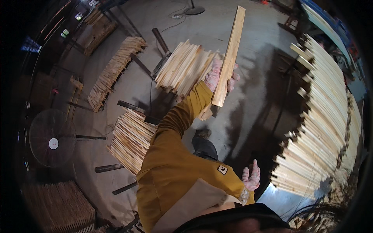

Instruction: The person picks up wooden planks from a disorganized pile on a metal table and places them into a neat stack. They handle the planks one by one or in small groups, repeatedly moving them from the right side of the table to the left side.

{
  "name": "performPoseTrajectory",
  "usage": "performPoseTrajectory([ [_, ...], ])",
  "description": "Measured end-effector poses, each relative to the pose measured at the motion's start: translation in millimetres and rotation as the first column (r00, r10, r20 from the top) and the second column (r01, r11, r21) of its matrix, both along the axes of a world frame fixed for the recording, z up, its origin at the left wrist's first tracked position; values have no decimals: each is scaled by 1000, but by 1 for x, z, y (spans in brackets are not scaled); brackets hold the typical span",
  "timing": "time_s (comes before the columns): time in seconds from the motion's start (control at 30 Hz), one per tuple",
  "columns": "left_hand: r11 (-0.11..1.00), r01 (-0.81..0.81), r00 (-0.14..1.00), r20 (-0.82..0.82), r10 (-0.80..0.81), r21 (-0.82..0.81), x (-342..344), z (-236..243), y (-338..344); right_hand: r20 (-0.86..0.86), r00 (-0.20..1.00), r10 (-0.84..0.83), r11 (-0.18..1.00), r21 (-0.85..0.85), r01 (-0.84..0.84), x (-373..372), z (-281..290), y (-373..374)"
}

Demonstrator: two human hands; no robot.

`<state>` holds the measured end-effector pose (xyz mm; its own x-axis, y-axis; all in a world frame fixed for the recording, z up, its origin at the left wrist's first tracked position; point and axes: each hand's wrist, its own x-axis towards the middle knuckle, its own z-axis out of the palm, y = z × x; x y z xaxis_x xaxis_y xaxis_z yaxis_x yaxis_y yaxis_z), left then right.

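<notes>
My left hand, in a pink-and-white glove, reaches forward with its fingers wrapped round a long, narrow wooden board. The board stands out lengthwise, its far end well past the hand. Just left of that hand, a stack of pale wooden strips lies on a dark metal rack. Lower right, my right hand wears a similar glove and holds nothing. Its index finger is stretched out and its thumb stands apart. Nearest to it is a long row of pale boards, which it does not touch.
Another stack of strips sits close on my left, with metal bars jutting out beside it. A round fan stands farther left. More wood stacks lie at the far left. A cable crosses the concrete floor ahead.
</notes>
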<state>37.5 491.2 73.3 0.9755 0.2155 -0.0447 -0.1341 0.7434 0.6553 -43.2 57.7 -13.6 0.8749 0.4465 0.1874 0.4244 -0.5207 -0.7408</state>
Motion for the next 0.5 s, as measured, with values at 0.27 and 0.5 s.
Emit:
performPoseTrajectory([
  [0.27, 341, 525, 239, -520, 820, 780, -59, -127, 279, -249, 964, 92, 995, -4, -96, -7, -59, 160],
  [0.5, 178, 801, 319, -659, 681, 572, -41, -357, 323, -125, 987, 97, 992, -74, -106, -6, -43, 230],
])
